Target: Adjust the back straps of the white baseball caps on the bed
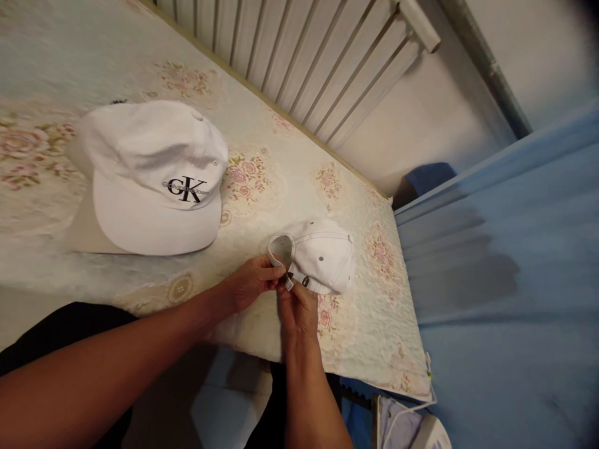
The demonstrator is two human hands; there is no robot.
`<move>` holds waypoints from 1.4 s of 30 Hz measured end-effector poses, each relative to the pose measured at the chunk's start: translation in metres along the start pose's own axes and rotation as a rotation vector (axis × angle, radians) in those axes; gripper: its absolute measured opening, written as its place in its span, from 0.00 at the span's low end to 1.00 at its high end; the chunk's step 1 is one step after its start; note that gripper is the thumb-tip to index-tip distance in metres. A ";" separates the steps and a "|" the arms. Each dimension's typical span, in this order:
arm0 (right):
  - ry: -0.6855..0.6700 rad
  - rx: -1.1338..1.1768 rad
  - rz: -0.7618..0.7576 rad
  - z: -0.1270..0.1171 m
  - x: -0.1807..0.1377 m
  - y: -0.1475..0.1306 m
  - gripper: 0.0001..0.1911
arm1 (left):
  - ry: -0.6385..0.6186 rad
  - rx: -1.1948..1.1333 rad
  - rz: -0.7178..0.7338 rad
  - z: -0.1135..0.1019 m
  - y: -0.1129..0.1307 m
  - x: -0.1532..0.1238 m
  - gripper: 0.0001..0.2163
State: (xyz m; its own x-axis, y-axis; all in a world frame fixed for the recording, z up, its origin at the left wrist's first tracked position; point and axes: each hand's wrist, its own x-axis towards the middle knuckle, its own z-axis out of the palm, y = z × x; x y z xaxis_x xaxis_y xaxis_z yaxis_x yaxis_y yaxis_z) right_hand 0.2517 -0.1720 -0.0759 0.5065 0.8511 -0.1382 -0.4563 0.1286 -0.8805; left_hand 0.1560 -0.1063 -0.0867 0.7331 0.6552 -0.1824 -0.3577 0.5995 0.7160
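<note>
A white baseball cap rests on the flowered bedspread with its back opening and strap turned toward me. My left hand pinches the strap's left part between thumb and fingers. Close against it, my right hand is closed on the strap near a small dark buckle. The fingertips of both hands meet there, so the exact grip is partly hidden. Farther left lies a second white cap, larger in view, brim toward me, with a black "CK" logo on its front; neither hand touches it.
The bedspread is pale with rose prints. A slatted headboard or rail runs along its far side. At the right hangs a blue curtain. A white object with a cable sits low at the bed's right corner.
</note>
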 end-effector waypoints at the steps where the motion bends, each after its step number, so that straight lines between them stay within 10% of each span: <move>1: -0.012 0.008 0.012 0.000 0.000 0.000 0.17 | -0.002 0.015 0.011 0.000 0.000 0.000 0.10; 7: -0.006 0.096 0.027 0.000 0.001 -0.001 0.19 | 0.166 0.272 0.159 0.005 0.004 -0.009 0.09; 17: 0.053 0.185 0.015 -0.003 0.002 -0.006 0.19 | -0.130 -0.006 0.043 0.001 -0.006 0.001 0.06; 42: 0.046 0.115 -0.043 -0.011 0.004 -0.011 0.22 | -0.257 0.093 0.065 0.008 -0.001 0.010 0.06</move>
State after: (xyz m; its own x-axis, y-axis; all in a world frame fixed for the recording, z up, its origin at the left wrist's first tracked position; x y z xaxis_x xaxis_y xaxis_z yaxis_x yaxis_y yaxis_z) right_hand 0.2669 -0.1755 -0.0714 0.5588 0.8199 -0.1247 -0.5133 0.2239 -0.8285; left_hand 0.1687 -0.1043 -0.0841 0.8371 0.5459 0.0347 -0.3632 0.5072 0.7816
